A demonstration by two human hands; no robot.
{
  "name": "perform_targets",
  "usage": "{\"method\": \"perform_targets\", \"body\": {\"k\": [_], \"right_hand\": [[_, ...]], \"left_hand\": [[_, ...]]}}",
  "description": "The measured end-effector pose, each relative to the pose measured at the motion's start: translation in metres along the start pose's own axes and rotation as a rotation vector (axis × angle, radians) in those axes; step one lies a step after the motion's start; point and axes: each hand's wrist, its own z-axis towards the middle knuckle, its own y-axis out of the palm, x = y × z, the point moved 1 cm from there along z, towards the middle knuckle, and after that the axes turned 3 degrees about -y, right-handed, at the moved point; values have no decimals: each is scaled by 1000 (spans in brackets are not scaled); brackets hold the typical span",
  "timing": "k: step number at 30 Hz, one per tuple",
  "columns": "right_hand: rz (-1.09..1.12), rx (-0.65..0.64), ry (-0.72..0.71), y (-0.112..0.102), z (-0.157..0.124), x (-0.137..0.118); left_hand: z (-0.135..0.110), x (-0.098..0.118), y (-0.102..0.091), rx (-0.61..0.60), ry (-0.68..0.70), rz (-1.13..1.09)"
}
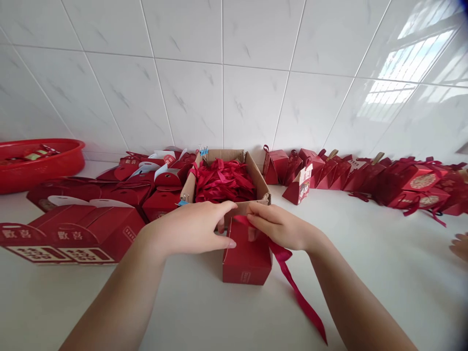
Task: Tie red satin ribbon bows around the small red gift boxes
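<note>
A small red gift box (247,265) stands on the white table in front of me. A dark red ribbon (298,292) runs from its top down over the right side, and its loose tail lies on the table. My right hand (280,224) is closed over the top of the box, the ribbon pinched between thumb and fingers. At the box's upper left is my left hand (197,226), thumb and fingers apart; its thumb tip overlaps the box edge, and whether it presses there I cannot tell. The far side of the box is hidden by both hands.
Just behind stands an open cardboard box (265,187) full of red ribbons (223,180). Several red boxes (120,229) fill the left, near a red basin (54,168). Ribboned boxes (332,173) line the tiled wall at right. Another person's hand (459,246) shows at the right edge.
</note>
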Motion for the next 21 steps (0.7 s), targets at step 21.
{"method": "perform_targets", "body": {"k": [21], "right_hand": [[-63, 44, -9, 10, 2, -4]], "left_hand": [[-2, -2, -4, -45, 25, 24]]}}
